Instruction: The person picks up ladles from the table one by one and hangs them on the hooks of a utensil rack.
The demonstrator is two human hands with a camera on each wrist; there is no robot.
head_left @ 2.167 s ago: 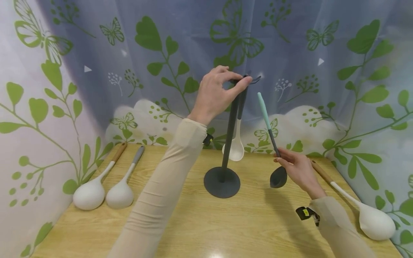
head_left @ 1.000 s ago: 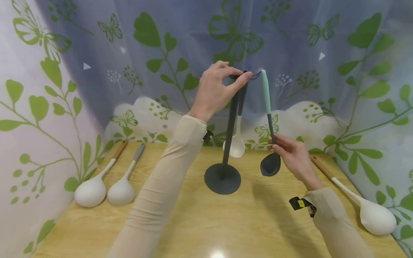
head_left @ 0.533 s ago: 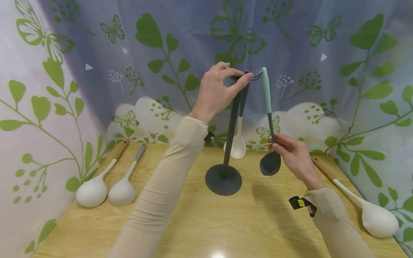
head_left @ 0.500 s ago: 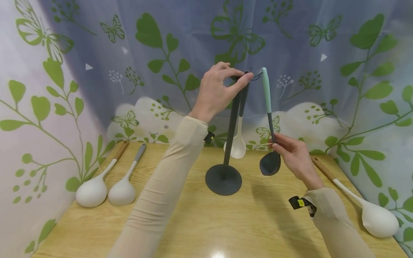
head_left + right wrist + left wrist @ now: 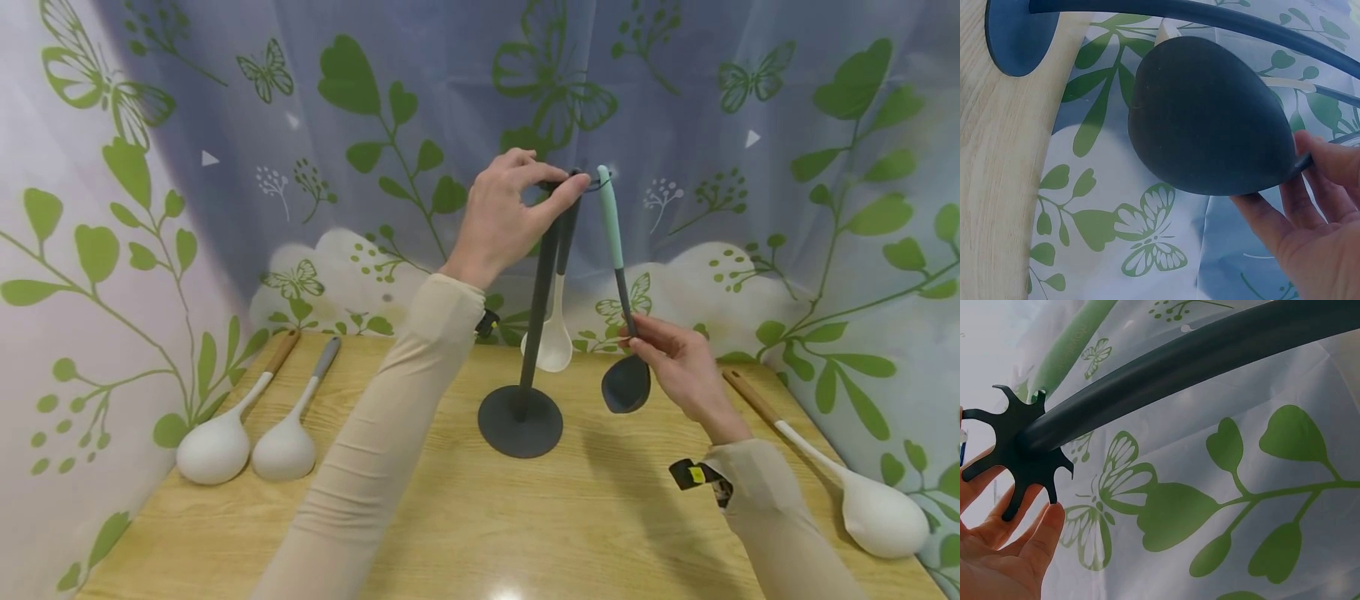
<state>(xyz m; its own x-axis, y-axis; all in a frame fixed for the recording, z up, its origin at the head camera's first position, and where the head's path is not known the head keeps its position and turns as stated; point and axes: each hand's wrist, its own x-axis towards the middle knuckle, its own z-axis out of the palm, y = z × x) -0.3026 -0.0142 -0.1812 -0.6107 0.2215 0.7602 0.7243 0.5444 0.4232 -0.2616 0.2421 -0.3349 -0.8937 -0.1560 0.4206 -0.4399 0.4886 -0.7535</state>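
In the head view, my left hand (image 5: 506, 212) grips the hooked top of a dark utensil stand (image 5: 536, 325) between thumb and fingers. The left wrist view shows its fingertips behind and at the curved hooks (image 5: 1013, 440). My right hand (image 5: 686, 362) pinches a dark ladle (image 5: 626, 385) by the shaft just above its bowl. The ladle stands almost upright, its mint-green handle (image 5: 610, 217) topmost. One hook passes through the hole at that handle's end. In the right wrist view, the ladle bowl (image 5: 1210, 119) hides part of the background.
A white spoon (image 5: 556, 337) with a dark handle hangs at the stand's back. Two white ladles, one wood-handled (image 5: 213, 446) and one grey-handled (image 5: 285, 446), lie at the table's left. Another white ladle (image 5: 881, 508) lies at the right. A patterned curtain (image 5: 420, 100) encloses the wooden table (image 5: 465, 533).
My right hand has raised the green-handled ladle up and left to the stand. Its handle end has then slid inward along the hook. My left hand has stayed at the stand's top.
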